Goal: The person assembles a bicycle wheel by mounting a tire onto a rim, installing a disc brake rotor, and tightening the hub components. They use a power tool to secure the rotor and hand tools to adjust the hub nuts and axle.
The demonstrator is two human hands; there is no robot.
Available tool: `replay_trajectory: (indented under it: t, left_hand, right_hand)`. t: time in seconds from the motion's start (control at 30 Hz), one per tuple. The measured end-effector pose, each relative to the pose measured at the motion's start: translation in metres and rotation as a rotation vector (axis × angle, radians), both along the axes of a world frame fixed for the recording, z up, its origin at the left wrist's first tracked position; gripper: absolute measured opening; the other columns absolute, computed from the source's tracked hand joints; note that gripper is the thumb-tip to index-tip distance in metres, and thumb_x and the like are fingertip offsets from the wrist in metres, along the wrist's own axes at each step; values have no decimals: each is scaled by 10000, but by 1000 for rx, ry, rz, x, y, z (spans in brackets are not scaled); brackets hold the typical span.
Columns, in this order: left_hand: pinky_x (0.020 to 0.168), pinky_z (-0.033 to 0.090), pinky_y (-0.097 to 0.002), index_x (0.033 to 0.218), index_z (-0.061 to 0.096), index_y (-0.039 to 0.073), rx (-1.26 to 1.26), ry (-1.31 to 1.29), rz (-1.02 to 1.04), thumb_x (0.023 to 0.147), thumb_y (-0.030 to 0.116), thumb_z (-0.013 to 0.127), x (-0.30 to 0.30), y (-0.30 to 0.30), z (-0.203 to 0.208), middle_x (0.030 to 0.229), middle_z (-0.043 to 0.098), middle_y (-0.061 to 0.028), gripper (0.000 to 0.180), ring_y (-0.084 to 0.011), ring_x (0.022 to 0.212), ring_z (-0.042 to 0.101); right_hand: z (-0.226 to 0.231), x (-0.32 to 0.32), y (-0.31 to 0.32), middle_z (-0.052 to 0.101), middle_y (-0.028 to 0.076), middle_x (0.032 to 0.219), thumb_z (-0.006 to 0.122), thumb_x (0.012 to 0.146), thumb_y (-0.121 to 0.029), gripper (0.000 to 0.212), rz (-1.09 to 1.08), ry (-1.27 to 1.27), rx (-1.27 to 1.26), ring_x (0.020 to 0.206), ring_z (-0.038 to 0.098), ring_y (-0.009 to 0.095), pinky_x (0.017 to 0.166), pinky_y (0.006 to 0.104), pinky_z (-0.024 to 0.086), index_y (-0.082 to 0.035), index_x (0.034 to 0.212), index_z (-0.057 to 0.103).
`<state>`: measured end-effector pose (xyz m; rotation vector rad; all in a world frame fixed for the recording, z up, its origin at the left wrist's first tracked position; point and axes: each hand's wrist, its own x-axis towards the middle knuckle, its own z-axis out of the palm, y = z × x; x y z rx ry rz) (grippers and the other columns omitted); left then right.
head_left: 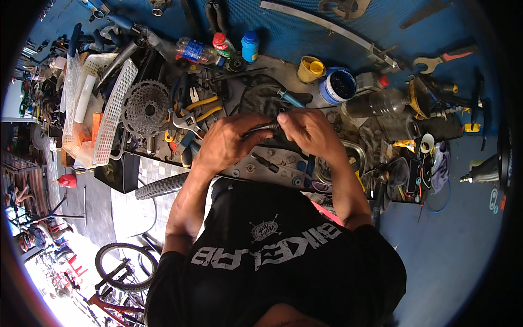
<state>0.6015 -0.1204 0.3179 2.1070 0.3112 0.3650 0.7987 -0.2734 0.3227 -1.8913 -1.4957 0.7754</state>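
Above the workbench (218, 82) my two hands meet over a small dark cylindrical metal part (275, 125), whose kind I cannot make out. My left hand (230, 140) is closed, pinching the part's left side between thumb and fingers. From the other side, the fingers of my right hand (313, 132) close on it as well, hiding most of it. Below my hands lie several small metal pieces (265, 168) on the bench. An adjustable wrench (186, 121) and yellow-handled pliers (206, 103) rest left of my left hand. A blue-handled tool (290, 98) lies beyond my hands.
At left, a large bicycle cassette (146, 107) sits beside a white perforated basket (115, 111). Bottles (250, 47) and an open blue tub (338, 85) stand along the back. A round metal tray (351, 158) lies near my right wrist. A bicycle tire (162, 187) sticks out below the bench.
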Motion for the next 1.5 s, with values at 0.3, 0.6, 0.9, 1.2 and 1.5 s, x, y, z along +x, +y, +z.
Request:
replay_trajectory:
  t: [0.3, 0.6, 0.9, 1.2, 1.5]
  left_hand:
    - [597, 561, -354, 1164, 735, 5, 92, -211, -96, 916, 151, 818, 10, 5, -14, 1033, 783, -142, 300, -255, 699, 733]
    - [765, 600, -419, 1139, 746, 16, -28, -21, -18, 904, 196, 833, 5, 3, -3, 1058, 781, -180, 309, -390, 925, 761]
    - [628, 573, -358, 1179, 735, 19, 103, -203, -58, 930, 169, 812, 12, 6, -8, 1043, 779, -146, 300, -259, 732, 748]
    - [714, 582, -398, 1154, 734, 7, -18, -30, -32, 920, 179, 818, 4, 0, -4, 1054, 777, -169, 302, -338, 844, 749]
    - [775, 594, -423, 1157, 735, 11, -89, -10, -14, 917, 188, 820, 1, -1, -2, 1079, 775, -186, 310, -391, 943, 759]
  right_hand:
    - [1, -3, -3, 691, 140, 820, 684, 1005, -347, 318, -53, -68, 182, 741, 676, 343, 701, 439, 527, -36, 939, 684]
    - [2, 3, -2, 666, 133, 723, 599, 1067, -442, 496, -46, -106, 269, 684, 654, 342, 668, 438, 519, -36, 799, 692]
    - [3, -3, 3, 687, 127, 696, 539, 1087, -508, 617, -93, -107, 291, 694, 692, 320, 678, 441, 529, -36, 726, 704]
    - [5, 2, 3, 653, 77, 700, 626, 1063, -326, 398, -8, -120, 315, 659, 632, 227, 625, 380, 488, -33, 795, 661]
    - [6, 5, -2, 697, 76, 817, 694, 1011, -452, 429, 50, 5, 303, 727, 651, 198, 634, 349, 492, -26, 965, 689]
